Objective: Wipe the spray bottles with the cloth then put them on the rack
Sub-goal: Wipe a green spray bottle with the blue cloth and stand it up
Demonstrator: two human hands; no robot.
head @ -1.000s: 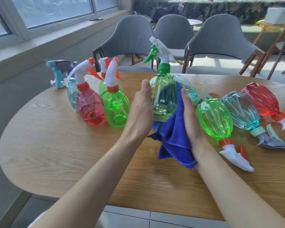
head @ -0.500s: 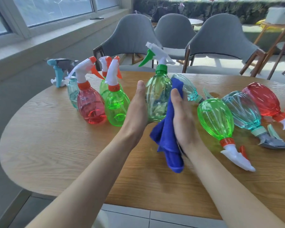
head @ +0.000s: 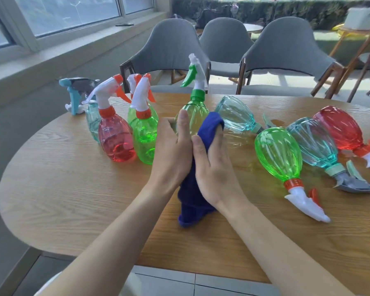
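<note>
On table, upright green bottle, blue cloth

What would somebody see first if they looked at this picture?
The left hand grips an upright green bottle mid-table while the right hand presses a blue cloth against it. To its left are standing bottles; to its right, toppled bottles lie on their sides.

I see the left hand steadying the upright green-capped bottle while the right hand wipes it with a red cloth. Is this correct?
No. The head view shows the cloth is blue, not red. The rest holds: the left hand steadies the upright green-capped bottle while the right hand wipes it with the cloth.
</note>
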